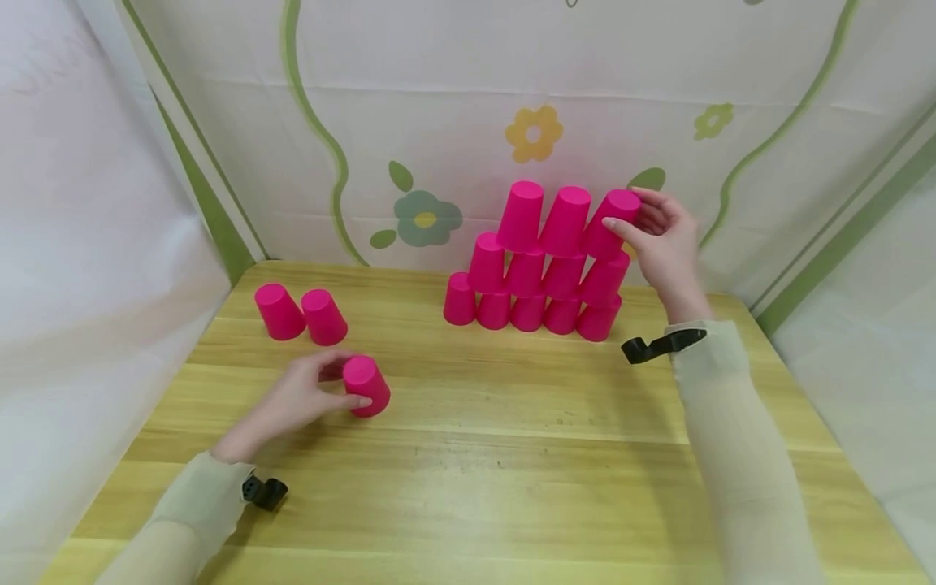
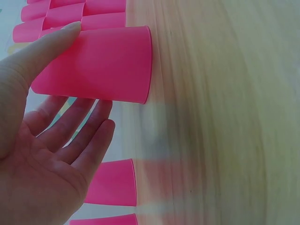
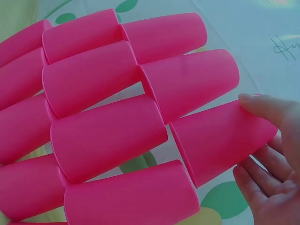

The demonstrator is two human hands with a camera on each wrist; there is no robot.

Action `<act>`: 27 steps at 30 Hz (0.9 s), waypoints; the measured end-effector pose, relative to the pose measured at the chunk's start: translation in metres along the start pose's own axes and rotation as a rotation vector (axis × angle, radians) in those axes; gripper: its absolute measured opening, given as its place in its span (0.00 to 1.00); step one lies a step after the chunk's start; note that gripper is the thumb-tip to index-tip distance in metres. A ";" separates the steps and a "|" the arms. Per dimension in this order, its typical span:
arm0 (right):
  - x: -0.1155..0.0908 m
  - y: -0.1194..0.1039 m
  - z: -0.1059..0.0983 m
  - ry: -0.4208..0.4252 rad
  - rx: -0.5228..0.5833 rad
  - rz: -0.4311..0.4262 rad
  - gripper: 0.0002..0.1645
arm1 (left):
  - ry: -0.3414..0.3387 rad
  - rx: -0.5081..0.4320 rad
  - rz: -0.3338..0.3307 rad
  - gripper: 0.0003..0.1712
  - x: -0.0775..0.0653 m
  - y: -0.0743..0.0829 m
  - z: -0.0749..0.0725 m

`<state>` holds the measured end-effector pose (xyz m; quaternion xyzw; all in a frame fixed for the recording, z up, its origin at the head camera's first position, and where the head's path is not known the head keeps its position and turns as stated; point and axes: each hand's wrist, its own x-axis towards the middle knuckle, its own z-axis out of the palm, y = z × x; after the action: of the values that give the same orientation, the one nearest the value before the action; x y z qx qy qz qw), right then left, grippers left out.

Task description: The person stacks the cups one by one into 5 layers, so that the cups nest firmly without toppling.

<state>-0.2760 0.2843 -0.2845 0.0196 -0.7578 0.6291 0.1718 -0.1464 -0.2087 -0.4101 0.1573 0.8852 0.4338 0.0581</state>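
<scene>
A stack of upside-down pink cups stands in three tiers at the back of the wooden table. My right hand holds the rightmost top cup between thumb and fingers; the right wrist view shows my thumb on that cup and my right hand beneath it. Near the table's front left, my left hand grips a single upside-down pink cup, which stands on the table. In the left wrist view my left hand has the thumb and fingertips on either side of that cup.
Two more upside-down pink cups stand side by side at the left, behind my left hand. White cloth with green stripes and flowers closes in the table at the back and on both sides.
</scene>
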 end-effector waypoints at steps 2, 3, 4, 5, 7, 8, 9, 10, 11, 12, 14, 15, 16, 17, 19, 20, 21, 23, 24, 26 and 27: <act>0.001 0.000 0.001 -0.002 -0.022 -0.007 0.38 | -0.004 -0.008 0.003 0.37 0.001 0.000 0.001; 0.001 0.000 0.002 -0.003 -0.031 -0.010 0.38 | -0.005 -0.013 0.004 0.37 0.002 0.001 0.001; 0.002 0.000 0.002 -0.004 -0.039 -0.011 0.38 | -0.007 -0.016 0.006 0.37 0.003 0.000 0.002; 0.002 0.000 0.003 -0.005 -0.045 -0.013 0.38 | -0.011 -0.017 0.009 0.37 0.003 0.000 0.002; 0.002 0.001 0.003 -0.006 -0.047 -0.016 0.38 | -0.017 -0.018 0.015 0.36 0.004 0.000 0.003; 0.002 0.002 0.003 -0.006 -0.044 -0.015 0.39 | -0.018 -0.017 0.018 0.36 0.005 0.001 0.004; 0.002 0.002 0.003 -0.007 -0.045 -0.018 0.38 | -0.018 -0.019 0.022 0.36 0.006 0.001 0.004; 0.002 0.003 0.003 -0.008 -0.044 -0.020 0.39 | -0.017 -0.021 0.025 0.36 0.006 0.002 0.004; 0.002 0.003 0.003 -0.008 -0.042 -0.023 0.39 | -0.011 -0.026 0.029 0.36 0.007 0.003 0.005; 0.002 0.004 0.003 -0.008 -0.035 -0.021 0.39 | -0.004 -0.034 0.034 0.36 0.009 0.005 0.004; 0.002 0.005 0.003 -0.010 -0.038 -0.024 0.39 | 0.019 -0.055 0.042 0.36 0.013 0.010 0.004; 0.002 0.005 0.003 -0.014 -0.037 -0.021 0.39 | 0.034 -0.062 0.047 0.36 0.015 0.013 0.003; 0.002 0.005 0.003 -0.016 -0.033 -0.013 0.39 | 0.050 -0.064 0.053 0.36 0.017 0.017 0.003; 0.002 0.006 0.003 -0.019 -0.034 -0.006 0.39 | 0.065 -0.065 0.062 0.36 0.019 0.020 0.002; 0.002 0.007 0.003 -0.026 -0.044 0.007 0.39 | 0.088 -0.066 0.077 0.37 0.025 0.028 0.001; 0.002 0.007 0.003 -0.029 -0.046 0.015 0.39 | 0.098 -0.064 0.082 0.38 0.028 0.032 0.000; 0.002 0.007 0.003 -0.032 -0.049 0.023 0.39 | 0.103 -0.066 0.089 0.38 0.031 0.037 0.000; 0.002 0.008 0.003 -0.036 -0.062 0.028 0.39 | 0.113 -0.074 0.094 0.39 0.038 0.045 -0.002; 0.002 0.009 0.003 -0.037 -0.064 0.031 0.39 | 0.120 -0.084 0.095 0.39 0.042 0.049 -0.002; 0.000 0.010 0.003 -0.037 -0.072 0.032 0.40 | 0.142 -0.111 0.100 0.39 0.050 0.058 -0.002; 0.000 0.011 0.003 -0.037 -0.077 0.031 0.40 | 0.156 -0.128 0.108 0.38 0.054 0.063 -0.002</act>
<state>-0.2793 0.2839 -0.2952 0.0125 -0.7846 0.6018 0.1486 -0.1837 -0.1561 -0.3577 0.1667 0.8478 0.5028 -0.0247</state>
